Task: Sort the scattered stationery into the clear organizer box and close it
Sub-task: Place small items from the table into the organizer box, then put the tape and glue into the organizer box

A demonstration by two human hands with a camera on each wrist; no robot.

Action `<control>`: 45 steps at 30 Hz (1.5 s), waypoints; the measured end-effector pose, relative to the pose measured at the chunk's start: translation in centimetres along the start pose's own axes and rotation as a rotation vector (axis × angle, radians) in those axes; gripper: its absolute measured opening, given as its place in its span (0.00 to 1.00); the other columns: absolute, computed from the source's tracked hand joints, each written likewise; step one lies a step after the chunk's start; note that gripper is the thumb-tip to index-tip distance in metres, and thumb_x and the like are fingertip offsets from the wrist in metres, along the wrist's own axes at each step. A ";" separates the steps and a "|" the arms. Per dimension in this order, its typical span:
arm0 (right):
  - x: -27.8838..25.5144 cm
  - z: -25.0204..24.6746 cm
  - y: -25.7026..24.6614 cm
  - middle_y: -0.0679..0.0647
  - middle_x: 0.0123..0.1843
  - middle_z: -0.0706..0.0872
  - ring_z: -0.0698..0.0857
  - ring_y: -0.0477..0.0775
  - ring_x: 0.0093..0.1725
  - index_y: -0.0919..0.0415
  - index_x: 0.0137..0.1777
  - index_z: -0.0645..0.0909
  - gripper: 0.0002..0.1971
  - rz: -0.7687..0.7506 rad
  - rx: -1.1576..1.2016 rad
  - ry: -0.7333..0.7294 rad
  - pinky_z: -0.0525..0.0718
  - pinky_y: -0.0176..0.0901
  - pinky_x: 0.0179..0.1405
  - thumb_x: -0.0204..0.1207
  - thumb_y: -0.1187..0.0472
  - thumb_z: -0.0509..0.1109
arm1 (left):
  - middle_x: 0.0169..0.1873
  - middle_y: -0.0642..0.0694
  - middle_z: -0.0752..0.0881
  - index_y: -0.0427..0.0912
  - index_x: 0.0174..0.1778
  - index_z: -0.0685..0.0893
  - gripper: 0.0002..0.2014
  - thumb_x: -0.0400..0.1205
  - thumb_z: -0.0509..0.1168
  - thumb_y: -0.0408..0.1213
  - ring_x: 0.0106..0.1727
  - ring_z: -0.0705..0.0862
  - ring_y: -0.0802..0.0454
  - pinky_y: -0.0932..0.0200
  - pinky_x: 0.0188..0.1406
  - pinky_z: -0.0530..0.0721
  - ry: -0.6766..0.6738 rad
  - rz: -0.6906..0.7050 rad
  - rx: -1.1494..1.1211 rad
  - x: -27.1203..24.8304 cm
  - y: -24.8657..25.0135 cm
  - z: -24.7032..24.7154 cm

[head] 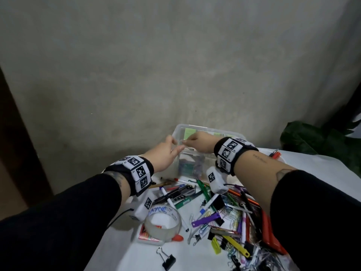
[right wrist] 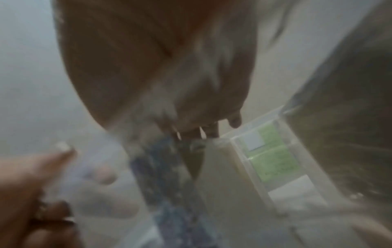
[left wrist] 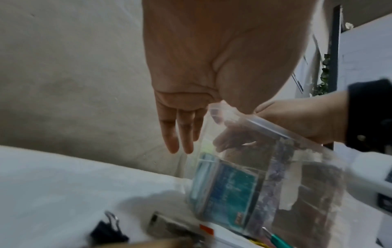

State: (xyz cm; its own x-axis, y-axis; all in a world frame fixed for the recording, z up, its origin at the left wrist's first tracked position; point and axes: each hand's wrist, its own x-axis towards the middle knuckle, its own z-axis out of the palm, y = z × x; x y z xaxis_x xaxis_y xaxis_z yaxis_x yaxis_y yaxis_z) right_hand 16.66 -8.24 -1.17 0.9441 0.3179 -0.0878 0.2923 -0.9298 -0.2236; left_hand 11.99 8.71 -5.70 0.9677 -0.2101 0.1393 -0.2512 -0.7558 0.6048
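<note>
Two grips at the clear organizer box [head: 190,161] near rim.

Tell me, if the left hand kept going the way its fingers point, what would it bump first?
Probably the clear organizer box. The left hand is open, its fingers reaching toward the box's near corner beside the right hand. Depth is hard to judge; it may already touch.

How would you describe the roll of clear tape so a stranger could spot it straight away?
Start at the white table and the heap of pens and clips on it. The roll of clear tape lies at the heap's near left edge, partly on a red-and-white packet. It is the only wide see-through ring, with blue lettering inside.
</note>
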 end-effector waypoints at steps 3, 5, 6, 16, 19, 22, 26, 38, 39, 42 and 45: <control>-3.6 -0.3 0.7 0.56 0.56 0.89 0.85 0.57 0.57 0.59 0.59 0.86 0.23 -0.036 0.115 0.088 0.80 0.50 0.59 0.85 0.41 0.59 | 0.51 0.46 0.81 0.49 0.72 0.58 0.29 0.83 0.59 0.60 0.46 0.83 0.49 0.53 0.41 0.79 0.074 -0.096 -0.110 -0.5 -0.1 -0.2; -6.2 -0.3 0.9 0.53 0.60 0.87 0.84 0.55 0.59 0.56 0.62 0.85 0.19 -0.066 0.179 0.143 0.81 0.50 0.61 0.84 0.44 0.63 | 0.52 0.47 0.81 0.48 0.66 0.63 0.28 0.80 0.64 0.61 0.48 0.83 0.50 0.54 0.41 0.79 0.066 -0.138 -0.073 -1.6 0.4 -0.7; -7.5 0.0 0.9 0.51 0.63 0.86 0.83 0.52 0.61 0.54 0.64 0.84 0.18 -0.079 0.195 0.176 0.80 0.48 0.62 0.82 0.45 0.65 | 0.48 0.50 0.81 0.49 0.59 0.68 0.24 0.78 0.66 0.61 0.46 0.82 0.52 0.56 0.39 0.77 0.015 -0.131 0.013 -2.6 0.9 -1.2; -16.2 6.9 -4.2 0.44 0.56 0.85 0.83 0.50 0.56 0.44 0.53 0.84 0.16 -0.352 0.066 -0.290 0.83 0.52 0.60 0.65 0.48 0.79 | 0.48 0.54 0.88 0.53 0.46 0.86 0.18 0.63 0.81 0.51 0.49 0.85 0.51 0.55 0.48 0.82 -0.701 0.128 0.498 -12.3 1.7 -1.6; -16.8 7.3 -4.9 0.50 0.49 0.86 0.84 0.56 0.49 0.49 0.43 0.83 0.07 -0.339 0.059 -0.257 0.85 0.61 0.52 0.66 0.51 0.75 | 0.48 0.51 0.87 0.52 0.40 0.84 0.12 0.69 0.79 0.48 0.49 0.84 0.51 0.53 0.52 0.82 -0.530 0.145 0.365 -12.5 0.8 -1.8; -17.4 6.0 -4.5 0.51 0.46 0.86 0.84 0.54 0.46 0.54 0.47 0.83 0.05 -0.294 0.169 -0.130 0.85 0.54 0.49 0.76 0.54 0.71 | 0.48 0.54 0.84 0.54 0.42 0.81 0.10 0.73 0.76 0.47 0.53 0.84 0.53 0.49 0.55 0.83 -0.385 0.185 0.188 -12.3 0.6 -2.7; -18.2 4.5 -3.3 0.54 0.39 0.89 0.82 0.45 0.32 0.58 0.45 0.81 0.08 -0.165 0.519 0.055 0.79 0.39 0.33 0.79 0.54 0.72 | 0.59 0.63 0.76 0.58 0.59 0.72 0.24 0.73 0.77 0.52 0.60 0.81 0.65 0.65 0.48 0.81 -0.130 0.107 -0.084 -13.1 1.0 -2.7; -20.4 6.1 0.9 0.55 0.50 0.87 0.87 0.55 0.45 0.55 0.54 0.83 0.09 0.158 0.479 0.007 0.88 0.49 0.48 0.75 0.58 0.75 | 0.47 0.53 0.84 0.50 0.55 0.80 0.23 0.70 0.77 0.54 0.43 0.81 0.53 0.60 0.37 0.77 -0.571 0.028 0.641 -14.8 1.5 -0.1; -20.6 6.2 0.9 0.55 0.49 0.89 0.87 0.55 0.44 0.56 0.53 0.85 0.07 0.159 0.517 -0.005 0.87 0.48 0.50 0.76 0.58 0.74 | 0.44 0.50 0.86 0.47 0.51 0.81 0.18 0.73 0.73 0.53 0.39 0.81 0.53 0.61 0.33 0.76 -0.550 0.029 0.640 -14.8 1.5 0.0; -21.0 6.4 0.6 0.52 0.42 0.91 0.86 0.51 0.39 0.56 0.52 0.88 0.11 0.154 0.615 -0.011 0.86 0.46 0.51 0.78 0.49 0.73 | 0.42 0.45 0.90 0.41 0.50 0.81 0.15 0.80 0.68 0.50 0.33 0.87 0.53 0.62 0.31 0.82 -0.491 -0.022 0.296 -14.2 1.7 0.1; -20.9 6.8 -0.2 0.54 0.44 0.91 0.88 0.53 0.38 0.56 0.52 0.87 0.24 0.130 0.650 0.030 0.86 0.49 0.50 0.73 0.35 0.72 | 0.47 0.44 0.88 0.48 0.55 0.78 0.07 0.84 0.66 0.43 0.41 0.90 0.52 0.58 0.31 0.86 -0.472 -0.034 -0.139 -13.8 3.4 0.1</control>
State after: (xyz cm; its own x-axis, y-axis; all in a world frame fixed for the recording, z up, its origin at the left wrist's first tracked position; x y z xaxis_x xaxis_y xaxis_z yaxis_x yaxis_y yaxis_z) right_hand -4.15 -13.44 -5.95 0.9720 0.1966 -0.1284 0.0330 -0.6560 -0.7541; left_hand -2.23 9.00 -5.61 0.8518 -0.4688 -0.2336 -0.1830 -0.6843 0.7059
